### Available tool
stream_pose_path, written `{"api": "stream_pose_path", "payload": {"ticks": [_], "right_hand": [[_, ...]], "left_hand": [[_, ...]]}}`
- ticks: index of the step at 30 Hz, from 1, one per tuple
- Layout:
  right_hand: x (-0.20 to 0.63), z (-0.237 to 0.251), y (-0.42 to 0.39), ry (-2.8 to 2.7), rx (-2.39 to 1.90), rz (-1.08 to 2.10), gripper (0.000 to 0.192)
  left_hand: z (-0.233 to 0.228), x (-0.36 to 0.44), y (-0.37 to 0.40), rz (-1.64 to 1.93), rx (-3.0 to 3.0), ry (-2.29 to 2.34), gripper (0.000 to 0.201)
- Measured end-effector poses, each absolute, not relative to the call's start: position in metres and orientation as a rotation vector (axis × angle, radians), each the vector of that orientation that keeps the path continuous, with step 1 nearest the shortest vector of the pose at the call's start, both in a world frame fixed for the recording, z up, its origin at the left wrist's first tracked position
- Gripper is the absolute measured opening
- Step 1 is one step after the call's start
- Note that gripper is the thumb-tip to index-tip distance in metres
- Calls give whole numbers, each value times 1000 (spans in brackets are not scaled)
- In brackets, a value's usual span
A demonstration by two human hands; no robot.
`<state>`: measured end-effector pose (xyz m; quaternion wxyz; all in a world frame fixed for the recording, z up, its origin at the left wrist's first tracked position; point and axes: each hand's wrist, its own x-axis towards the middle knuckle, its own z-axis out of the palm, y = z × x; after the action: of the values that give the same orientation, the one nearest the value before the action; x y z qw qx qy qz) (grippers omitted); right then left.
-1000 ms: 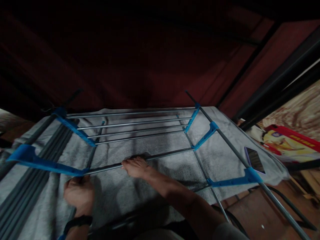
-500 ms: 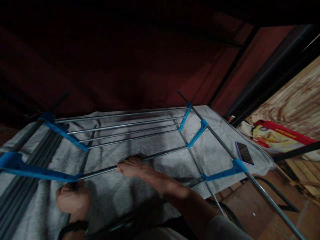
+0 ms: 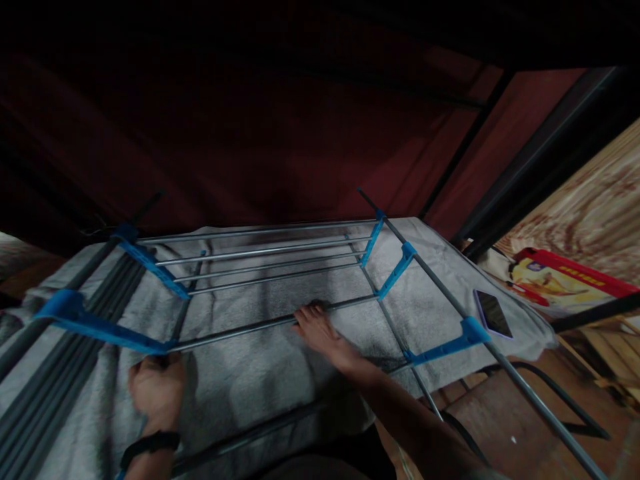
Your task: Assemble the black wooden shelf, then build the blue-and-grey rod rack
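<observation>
A rack of grey metal tubes joined by blue plastic brackets lies across the cloth-covered surface. My right hand (image 3: 317,328) is closed around a metal tube (image 3: 250,327) that runs between the left and right brackets. At the lower left, my left hand (image 3: 157,387), with a dark band on its wrist, is closed just below the inner end of a blue bracket (image 3: 110,330); its fingertips are partly hidden under that end. Over on the right, another blue bracket (image 3: 445,347) joins a long side tube (image 3: 540,400) to an inner one.
Several loose grey tubes (image 3: 75,360) lie on the grey cloth (image 3: 240,393) at left. A phone (image 3: 493,312) rests near the cloth's right edge. Beyond it is a red and yellow box (image 3: 565,277). A dark red wall panel (image 3: 280,147) stands behind.
My right hand has slid rightward along the tube. My left hand stays at the left bracket's inner end. The view has shifted slightly, so the rack's left side appears farther right.
</observation>
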<state>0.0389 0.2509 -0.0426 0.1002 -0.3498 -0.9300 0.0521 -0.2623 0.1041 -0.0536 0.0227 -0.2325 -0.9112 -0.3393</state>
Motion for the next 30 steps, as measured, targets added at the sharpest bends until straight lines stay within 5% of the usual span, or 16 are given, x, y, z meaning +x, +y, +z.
{"api": "stream_pose_path", "payload": {"ticks": [16,30], "right_hand": [[52,-47,282,-2821,-1074,347,30],[54,-38,279,-2928,-1125,219,41]], "left_hand": [[-46,-249,110,-946,-492,-2945,20],[-59,-248,109,-803,-594,-2919,28]]}}
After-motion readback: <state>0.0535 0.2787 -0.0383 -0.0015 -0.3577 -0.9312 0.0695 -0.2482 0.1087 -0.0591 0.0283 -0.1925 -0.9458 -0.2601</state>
